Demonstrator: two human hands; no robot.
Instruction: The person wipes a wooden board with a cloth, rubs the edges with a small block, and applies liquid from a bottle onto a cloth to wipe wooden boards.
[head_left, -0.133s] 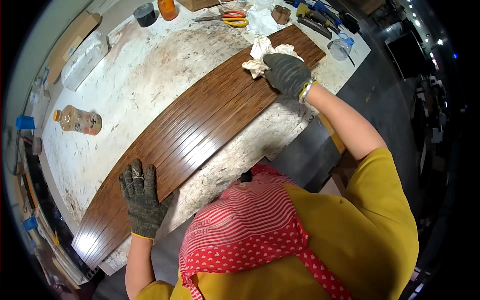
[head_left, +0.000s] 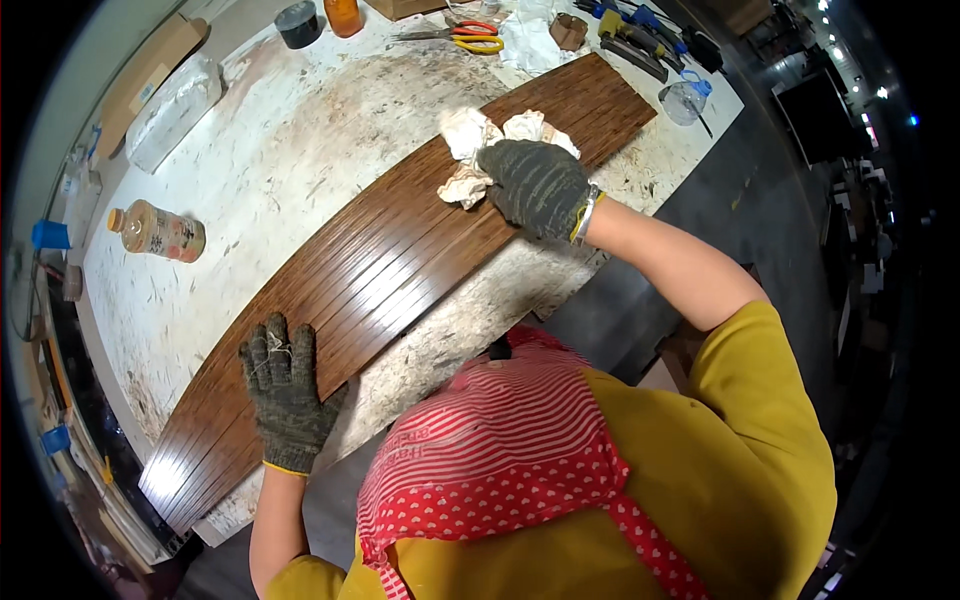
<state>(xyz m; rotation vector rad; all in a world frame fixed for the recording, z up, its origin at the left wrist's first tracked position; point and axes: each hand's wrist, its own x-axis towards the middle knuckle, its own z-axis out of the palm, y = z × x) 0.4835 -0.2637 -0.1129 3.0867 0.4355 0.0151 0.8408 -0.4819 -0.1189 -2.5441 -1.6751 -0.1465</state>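
Note:
A long brown wooden board (head_left: 390, 235) with lengthwise grooves lies across the table, its finish glossy under the lamps. My right hand (head_left: 537, 188), in a dark knit glove, is closed on a crumpled whitish cloth (head_left: 466, 134) and presses it against the board's right half. Nearer the left end, my left hand (head_left: 287, 395) rests flat on the board in a similar glove, fingers stretched out and holding nothing. The palm side of both hands is hidden.
On the stained white table (head_left: 270, 180) stand a plastic bottle (head_left: 157, 232), a dark cup (head_left: 298, 25) and an amber bottle (head_left: 343, 16). Farther back lie scissors (head_left: 455, 36) and several clamps (head_left: 640, 40). A clear bottle (head_left: 685, 98) is by the right edge.
My right hand has slid the cloth along the board to the left and toward me. My left hand stays at the same spot on the board.

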